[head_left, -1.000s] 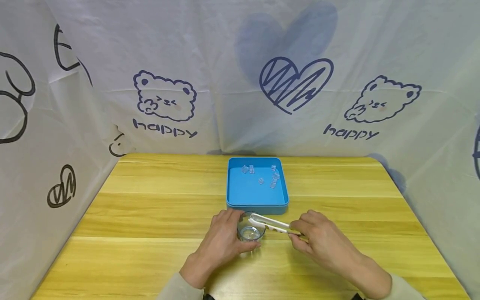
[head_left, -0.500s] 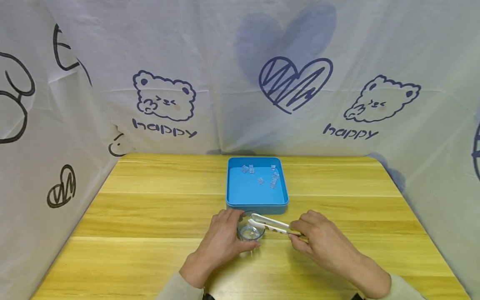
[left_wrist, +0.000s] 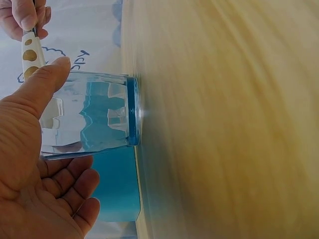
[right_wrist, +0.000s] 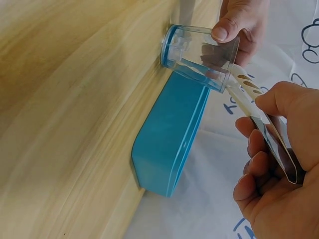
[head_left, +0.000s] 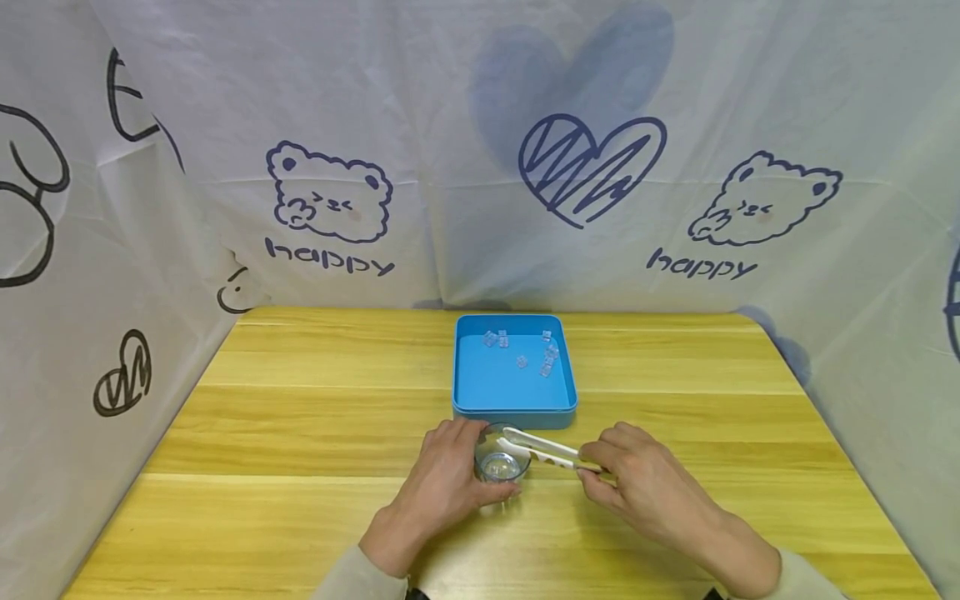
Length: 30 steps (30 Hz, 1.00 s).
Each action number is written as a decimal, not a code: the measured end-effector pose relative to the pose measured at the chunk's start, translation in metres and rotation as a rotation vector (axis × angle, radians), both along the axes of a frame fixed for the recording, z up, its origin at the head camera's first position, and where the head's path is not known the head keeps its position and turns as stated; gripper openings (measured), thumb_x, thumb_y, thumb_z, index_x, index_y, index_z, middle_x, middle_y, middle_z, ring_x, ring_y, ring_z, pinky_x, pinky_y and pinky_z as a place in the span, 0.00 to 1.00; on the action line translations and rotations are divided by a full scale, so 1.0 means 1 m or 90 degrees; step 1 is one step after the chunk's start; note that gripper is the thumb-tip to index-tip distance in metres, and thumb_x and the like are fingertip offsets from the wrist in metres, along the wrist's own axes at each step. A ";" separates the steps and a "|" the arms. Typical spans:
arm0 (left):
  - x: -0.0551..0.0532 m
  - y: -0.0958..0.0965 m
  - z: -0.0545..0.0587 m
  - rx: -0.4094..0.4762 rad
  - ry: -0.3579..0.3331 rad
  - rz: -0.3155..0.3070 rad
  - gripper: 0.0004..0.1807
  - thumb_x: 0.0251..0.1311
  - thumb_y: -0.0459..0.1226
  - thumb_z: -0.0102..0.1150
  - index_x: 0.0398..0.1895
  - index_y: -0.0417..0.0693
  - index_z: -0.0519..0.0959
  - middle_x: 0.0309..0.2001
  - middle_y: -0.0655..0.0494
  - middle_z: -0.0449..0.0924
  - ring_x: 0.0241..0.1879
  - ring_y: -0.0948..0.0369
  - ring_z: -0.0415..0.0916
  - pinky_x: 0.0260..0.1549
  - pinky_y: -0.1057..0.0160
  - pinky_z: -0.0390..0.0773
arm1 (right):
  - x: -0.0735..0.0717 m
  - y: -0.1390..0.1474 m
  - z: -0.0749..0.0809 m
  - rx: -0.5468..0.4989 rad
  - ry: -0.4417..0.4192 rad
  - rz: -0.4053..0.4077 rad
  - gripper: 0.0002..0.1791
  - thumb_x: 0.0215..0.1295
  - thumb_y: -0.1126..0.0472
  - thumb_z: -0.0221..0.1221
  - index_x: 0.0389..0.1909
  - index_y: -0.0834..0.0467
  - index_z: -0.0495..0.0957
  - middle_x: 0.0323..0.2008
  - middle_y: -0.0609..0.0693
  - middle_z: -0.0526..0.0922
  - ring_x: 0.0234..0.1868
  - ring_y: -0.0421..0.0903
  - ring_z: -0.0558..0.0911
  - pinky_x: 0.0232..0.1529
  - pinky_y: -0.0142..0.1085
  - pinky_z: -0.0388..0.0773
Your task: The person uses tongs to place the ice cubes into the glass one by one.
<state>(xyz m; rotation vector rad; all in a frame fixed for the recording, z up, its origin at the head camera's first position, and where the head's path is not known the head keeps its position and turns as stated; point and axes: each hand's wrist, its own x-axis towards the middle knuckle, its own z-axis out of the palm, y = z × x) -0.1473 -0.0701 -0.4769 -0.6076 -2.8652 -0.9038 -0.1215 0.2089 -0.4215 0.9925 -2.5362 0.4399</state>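
A clear glass [head_left: 501,468] stands upright on the table, just in front of the blue tray [head_left: 514,420]. My left hand [head_left: 442,475] grips the glass from the left, thumb on the near side and fingers on the far side. My right hand [head_left: 637,471] pinches a pair of tongs [head_left: 555,451] with white, brown-spotted arms. Their tips reach into the mouth of the glass [right_wrist: 199,55]; whether something is between them I cannot tell. Through the side of the glass [left_wrist: 89,114] in the left wrist view, a clear block-like shape shows near the bottom.
Several clear cubes [head_left: 547,362] lie in the blue tray, most along its right side and at the back left. The wooden table [head_left: 315,433] extends to both sides. A white cloth [head_left: 450,167] with drawings hangs behind and at the sides.
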 end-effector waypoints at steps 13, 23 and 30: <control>-0.001 0.000 -0.001 0.001 0.007 -0.002 0.47 0.45 0.58 0.84 0.65 0.45 0.77 0.58 0.52 0.82 0.57 0.53 0.78 0.61 0.46 0.73 | -0.001 0.001 0.000 -0.013 0.001 -0.006 0.06 0.60 0.61 0.72 0.38 0.54 0.87 0.31 0.39 0.81 0.33 0.34 0.70 0.30 0.26 0.72; -0.001 0.000 0.001 0.007 0.006 -0.009 0.47 0.45 0.57 0.84 0.66 0.46 0.76 0.59 0.52 0.82 0.57 0.52 0.78 0.62 0.45 0.73 | -0.013 0.002 0.005 -0.041 0.002 -0.018 0.07 0.59 0.63 0.72 0.37 0.57 0.87 0.29 0.40 0.78 0.32 0.34 0.69 0.28 0.27 0.71; 0.000 0.000 0.001 -0.004 0.006 -0.005 0.45 0.46 0.59 0.83 0.64 0.44 0.77 0.57 0.52 0.82 0.55 0.53 0.77 0.62 0.47 0.72 | -0.030 -0.001 0.005 -0.043 -0.043 -0.080 0.05 0.65 0.61 0.69 0.39 0.58 0.87 0.31 0.43 0.82 0.33 0.38 0.73 0.31 0.33 0.77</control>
